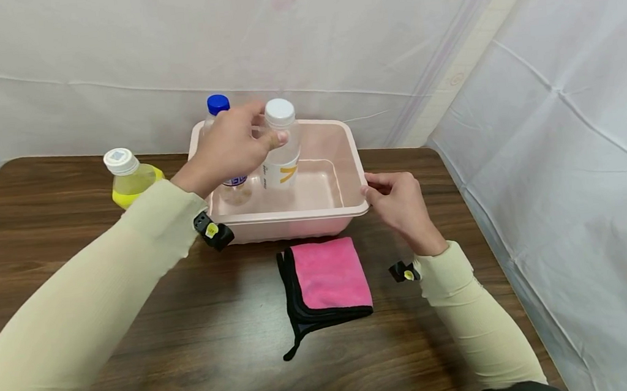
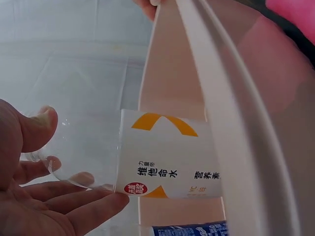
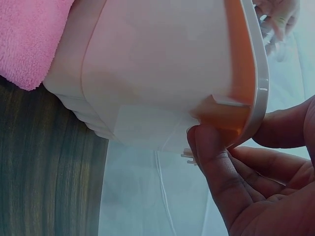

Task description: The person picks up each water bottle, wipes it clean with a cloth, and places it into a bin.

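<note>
My left hand (image 1: 232,143) grips a clear plastic bottle (image 1: 282,152) near its neck. The bottle has a white cap and a white label with orange marks, and its lower part stands inside a pale pink plastic basin (image 1: 315,212). In the left wrist view, thumb and fingers lie around the bottle's (image 2: 88,137) upper body. A blue-capped bottle (image 1: 218,103) is also in the basin, partly hidden behind the left hand. My right hand (image 1: 400,207) pinches the basin's right rim; the right wrist view shows thumb and fingers at the rim (image 3: 261,81).
A bottle of yellow liquid (image 1: 132,180) with a white cap stands left of the basin, partly behind the left sleeve. A folded pink cloth (image 1: 331,274) with black edging lies in front of the basin on the wooden table (image 1: 203,339). White sheeting (image 1: 142,55) hangs behind.
</note>
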The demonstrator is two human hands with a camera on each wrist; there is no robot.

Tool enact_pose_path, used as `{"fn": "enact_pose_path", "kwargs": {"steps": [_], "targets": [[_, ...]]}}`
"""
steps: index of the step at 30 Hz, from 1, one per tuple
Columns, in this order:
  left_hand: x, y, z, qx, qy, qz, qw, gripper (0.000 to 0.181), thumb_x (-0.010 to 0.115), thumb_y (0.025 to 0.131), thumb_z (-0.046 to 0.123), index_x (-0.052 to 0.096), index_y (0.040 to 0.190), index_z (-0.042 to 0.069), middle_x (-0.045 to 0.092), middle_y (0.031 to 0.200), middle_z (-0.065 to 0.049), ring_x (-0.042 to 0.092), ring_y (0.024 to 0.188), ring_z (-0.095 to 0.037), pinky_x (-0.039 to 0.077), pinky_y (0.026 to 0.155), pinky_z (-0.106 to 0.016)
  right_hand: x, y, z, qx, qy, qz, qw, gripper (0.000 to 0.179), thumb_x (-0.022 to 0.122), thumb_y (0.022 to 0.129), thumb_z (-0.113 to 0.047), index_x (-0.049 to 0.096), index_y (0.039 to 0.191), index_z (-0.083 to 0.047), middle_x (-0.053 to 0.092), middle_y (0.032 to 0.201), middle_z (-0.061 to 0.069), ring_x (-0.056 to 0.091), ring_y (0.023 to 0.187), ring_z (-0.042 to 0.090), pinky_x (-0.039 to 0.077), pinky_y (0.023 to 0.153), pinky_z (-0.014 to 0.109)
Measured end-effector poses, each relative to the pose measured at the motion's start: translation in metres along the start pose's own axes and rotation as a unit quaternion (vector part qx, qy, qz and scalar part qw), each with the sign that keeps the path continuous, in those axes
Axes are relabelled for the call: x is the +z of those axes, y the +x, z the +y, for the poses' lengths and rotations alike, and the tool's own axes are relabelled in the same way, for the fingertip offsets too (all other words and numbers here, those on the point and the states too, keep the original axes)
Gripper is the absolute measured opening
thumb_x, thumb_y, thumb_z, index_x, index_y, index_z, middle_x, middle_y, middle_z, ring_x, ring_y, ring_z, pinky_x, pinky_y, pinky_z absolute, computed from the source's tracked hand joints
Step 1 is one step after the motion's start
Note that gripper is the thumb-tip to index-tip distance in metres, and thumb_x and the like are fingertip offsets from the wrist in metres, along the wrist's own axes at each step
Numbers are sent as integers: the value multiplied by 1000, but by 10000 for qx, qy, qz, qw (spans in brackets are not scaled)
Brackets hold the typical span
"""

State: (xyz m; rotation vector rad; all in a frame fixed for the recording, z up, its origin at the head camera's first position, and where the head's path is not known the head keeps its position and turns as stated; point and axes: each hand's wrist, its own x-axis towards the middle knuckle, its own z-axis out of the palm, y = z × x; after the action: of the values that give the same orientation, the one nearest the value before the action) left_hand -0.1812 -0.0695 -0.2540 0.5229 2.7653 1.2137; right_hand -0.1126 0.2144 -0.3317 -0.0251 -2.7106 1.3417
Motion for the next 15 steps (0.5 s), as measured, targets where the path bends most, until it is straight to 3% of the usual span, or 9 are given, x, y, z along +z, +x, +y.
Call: {"fn": "enact_pose_path", "kwargs": {"steps": [6, 15], "targets": [[8, 6, -6, 141, -168, -212, 9995, 41, 62, 102, 19, 53, 139, 2, 65, 136, -18, 64, 126, -36, 52, 107, -54, -2, 0, 0, -46, -39, -37, 10000, 29, 67, 96, -5, 74, 123, 3, 77, 114, 22, 72, 95, 26, 53, 68, 10], [17, 11, -10, -27, 348, -598, 9976, 48, 59, 105, 21, 39, 142, -2, 60, 139, -23, 61, 128, -39, 49, 111, -57, -3, 0, 1, -26, 61, -73, 10000, 29, 67, 96, -6, 74, 123, 2, 78, 113, 21, 72, 93, 21, 55, 68, 12]]}}
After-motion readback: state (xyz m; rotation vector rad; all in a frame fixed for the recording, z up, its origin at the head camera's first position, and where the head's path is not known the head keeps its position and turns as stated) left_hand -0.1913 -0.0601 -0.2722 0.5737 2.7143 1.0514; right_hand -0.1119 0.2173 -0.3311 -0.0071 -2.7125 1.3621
